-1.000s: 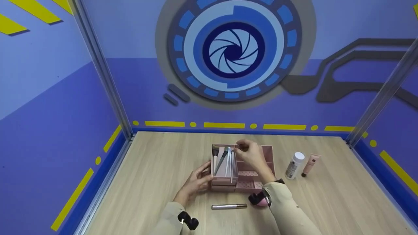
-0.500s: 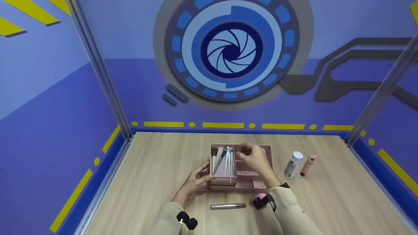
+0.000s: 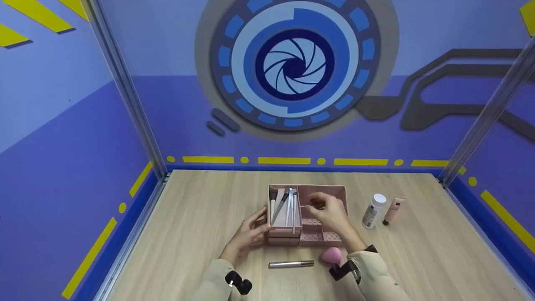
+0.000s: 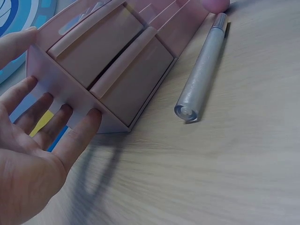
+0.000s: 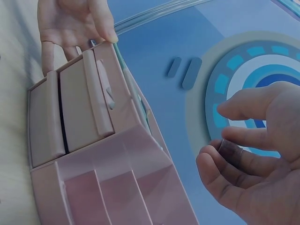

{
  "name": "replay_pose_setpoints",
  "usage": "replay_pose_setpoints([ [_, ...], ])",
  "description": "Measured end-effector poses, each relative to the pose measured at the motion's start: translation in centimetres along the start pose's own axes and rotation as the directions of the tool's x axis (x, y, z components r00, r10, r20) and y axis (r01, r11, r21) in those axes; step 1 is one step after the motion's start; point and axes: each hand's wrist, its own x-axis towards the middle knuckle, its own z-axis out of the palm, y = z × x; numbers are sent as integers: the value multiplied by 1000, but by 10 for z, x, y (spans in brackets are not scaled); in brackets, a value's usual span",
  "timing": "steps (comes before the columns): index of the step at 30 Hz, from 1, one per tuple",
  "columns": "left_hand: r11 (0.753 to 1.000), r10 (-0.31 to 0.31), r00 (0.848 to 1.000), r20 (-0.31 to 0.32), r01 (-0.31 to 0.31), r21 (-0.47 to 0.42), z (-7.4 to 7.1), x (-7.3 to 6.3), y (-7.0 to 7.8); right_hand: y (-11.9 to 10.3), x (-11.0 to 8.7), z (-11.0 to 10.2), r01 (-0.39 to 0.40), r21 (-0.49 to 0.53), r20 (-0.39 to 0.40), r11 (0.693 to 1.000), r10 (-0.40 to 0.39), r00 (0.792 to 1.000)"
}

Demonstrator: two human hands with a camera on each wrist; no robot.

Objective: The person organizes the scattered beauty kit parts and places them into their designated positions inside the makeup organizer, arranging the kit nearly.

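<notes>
A pink makeup organizer [image 3: 336, 192] stands on the table, its top left tray holding makeup brushes [image 3: 273, 207] and slim silvery tools [image 3: 289, 209]. My left hand [image 3: 247, 235] rests against its left side; in the left wrist view the spread fingertips touch the side panel, with the thumb at the upper edge. Above the organizer's right compartments hovers my right hand [image 3: 332, 213], fingers loosely bent. In the right wrist view, thumb and index finger of the right hand [image 5: 253, 154] are apart, with no object visible between them. A dark patch shows on one finger, unclear what.
In front of the organizer lie a silvery cosmetic tube [image 3: 291, 264] and a pink makeup sponge [image 3: 332, 255]. To the right are a white-capped bottle [image 3: 374, 211] and a pink squeeze tube [image 3: 394, 210]. Painted walls [image 3: 167, 125] enclose the wooden table [image 3: 200, 200].
My right hand has moved from the brush tray's right edge to the right and toward me, over the right compartments. The sponge shows more fully. The left hand keeps its place on the organizer.
</notes>
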Motion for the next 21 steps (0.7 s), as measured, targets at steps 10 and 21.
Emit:
replay_pose_setpoints([
  [10, 999, 31, 999, 17, -31, 36, -1, 1, 0, 7, -17, 0, 19, 53, 51, 998, -22, 998],
  [21, 1000, 21, 1000, 13, -21, 19, 0, 1, 1, 17, -33, 5, 72, 64, 63, 995, -76, 995],
])
